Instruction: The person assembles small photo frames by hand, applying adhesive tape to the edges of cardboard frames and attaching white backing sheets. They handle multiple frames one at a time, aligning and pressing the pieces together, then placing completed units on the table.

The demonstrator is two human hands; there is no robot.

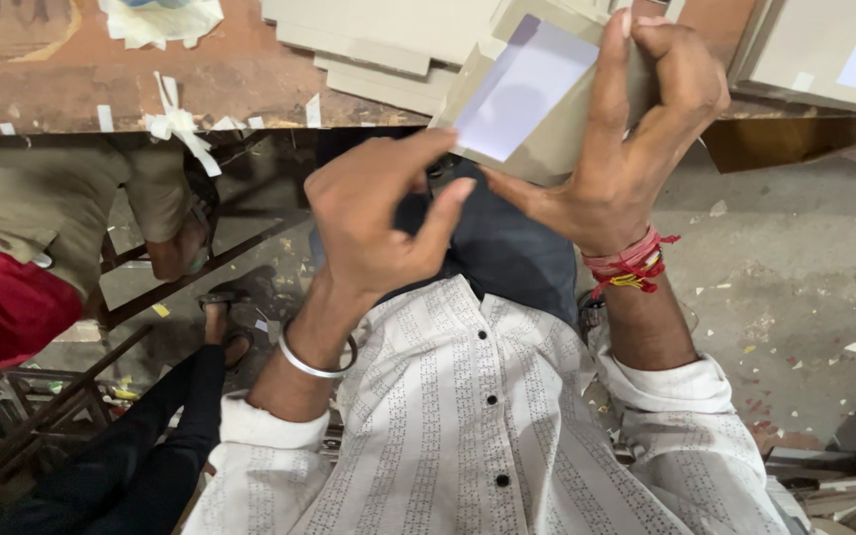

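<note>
1. Head view: above the fingers lies a brown worktop (101, 89) with bits of white tape (178, 124) along its edge and a pile of grey card sheets (378, 45). Another grey box (824, 50) with a pale panel sits to the upper right of the fingers.
2. To the left of the hands another person in red and tan cloth (22, 248) bends low. A black sleeve (141, 446) lies below that.
3. The right hand (616, 149) holds a grey card box (537, 99). Its fingers (611, 69) wrap over the box top and the thumb presses its lower edge.
4. The left hand (374, 223) is half curled. Its thumb tip touches the box's lower left edge, and the other fingers are bent in.
5. The box has a pale purple-white rectangle (522, 89) on its face, between the two hands.
</note>
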